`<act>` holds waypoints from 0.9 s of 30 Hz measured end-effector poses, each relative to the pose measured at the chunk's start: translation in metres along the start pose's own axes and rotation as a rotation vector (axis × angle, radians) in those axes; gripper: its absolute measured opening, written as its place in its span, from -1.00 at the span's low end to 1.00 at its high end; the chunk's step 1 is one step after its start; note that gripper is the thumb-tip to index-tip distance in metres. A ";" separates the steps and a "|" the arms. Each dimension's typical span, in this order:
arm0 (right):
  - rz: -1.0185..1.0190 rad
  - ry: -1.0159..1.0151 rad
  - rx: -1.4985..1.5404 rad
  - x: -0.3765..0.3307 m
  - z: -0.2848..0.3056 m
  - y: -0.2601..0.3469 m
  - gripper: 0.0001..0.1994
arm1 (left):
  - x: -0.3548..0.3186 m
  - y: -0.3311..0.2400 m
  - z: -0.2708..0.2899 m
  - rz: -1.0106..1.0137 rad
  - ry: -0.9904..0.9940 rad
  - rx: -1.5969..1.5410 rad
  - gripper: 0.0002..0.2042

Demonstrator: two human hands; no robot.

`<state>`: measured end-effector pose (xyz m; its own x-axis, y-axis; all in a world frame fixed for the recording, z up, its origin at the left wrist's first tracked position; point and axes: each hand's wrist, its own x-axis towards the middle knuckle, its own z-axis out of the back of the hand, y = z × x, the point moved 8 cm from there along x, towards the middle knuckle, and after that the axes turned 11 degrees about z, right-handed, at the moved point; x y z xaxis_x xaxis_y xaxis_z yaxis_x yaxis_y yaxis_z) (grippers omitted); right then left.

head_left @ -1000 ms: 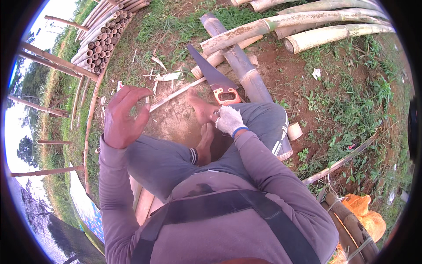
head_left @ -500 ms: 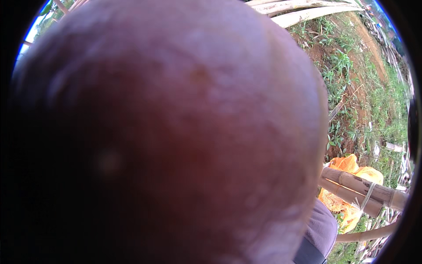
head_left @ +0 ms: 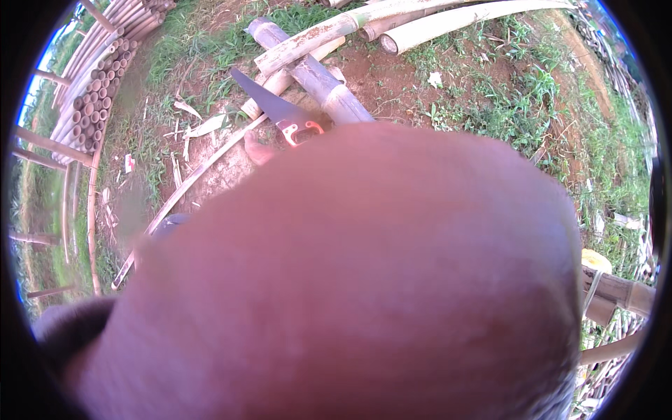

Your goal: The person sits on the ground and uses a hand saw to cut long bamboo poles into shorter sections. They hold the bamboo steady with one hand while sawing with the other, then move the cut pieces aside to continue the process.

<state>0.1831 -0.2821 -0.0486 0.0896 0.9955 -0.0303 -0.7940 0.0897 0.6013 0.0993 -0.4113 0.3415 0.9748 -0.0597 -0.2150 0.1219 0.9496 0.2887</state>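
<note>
My left hand (head_left: 350,280) fills the lower middle of the view, very close and blurred. Its grey cuff (head_left: 77,325) shows at the lower left, while its fingers cannot be made out. Beyond it a handsaw (head_left: 269,98) points up and to the left, with a dark tapering blade and an orange-red handle. A bit of my right hand (head_left: 259,150) shows against that handle; the rest is hidden behind the left hand. Just past the saw, a thick grey bamboo pole (head_left: 315,77) lies on the ground, crossed by a paler pole (head_left: 308,45).
A stack of cut bamboo (head_left: 94,105) stands at the far left beside a bamboo rail frame (head_left: 56,147). More poles (head_left: 462,24) lie at the back. On the right are tied bamboo pieces (head_left: 616,290) and a yellow-orange bag (head_left: 595,260). A thin strip (head_left: 185,185) crosses the soil.
The blurred hand has dropped lower in view, uncovering the saw, the bamboo poles and the stack. The grey cloth at lower right is no longer seen, and less of the orange bag shows.
</note>
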 end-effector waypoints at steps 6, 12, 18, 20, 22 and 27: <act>0.006 0.013 0.006 0.002 -0.004 0.001 -0.65 | -0.003 -0.009 0.000 0.003 -0.004 -0.048 -0.56; 0.003 0.006 0.025 0.009 -0.012 -0.005 -0.64 | -0.011 -0.009 -0.002 0.019 0.025 -0.117 -0.56; 0.056 -0.058 0.066 0.024 -0.069 -0.046 -0.59 | -0.027 -0.003 0.005 0.105 0.119 -0.213 -0.57; 0.110 0.012 0.025 0.024 -0.038 0.005 -0.60 | -0.045 0.015 0.000 0.244 0.196 -0.260 -0.57; 0.152 -0.163 0.068 0.021 -0.025 0.023 -0.55 | -0.065 0.039 -0.013 0.389 0.271 -0.311 -0.57; 0.144 -0.739 -0.090 -0.085 0.184 0.002 -0.64 | -0.045 0.157 -0.135 0.380 0.147 -0.317 -0.85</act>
<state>0.2843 -0.3716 0.1017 0.3356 0.7211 0.6062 -0.8716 -0.0064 0.4901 0.0498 -0.2176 0.2708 0.8998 0.3303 -0.2852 -0.3212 0.9437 0.0795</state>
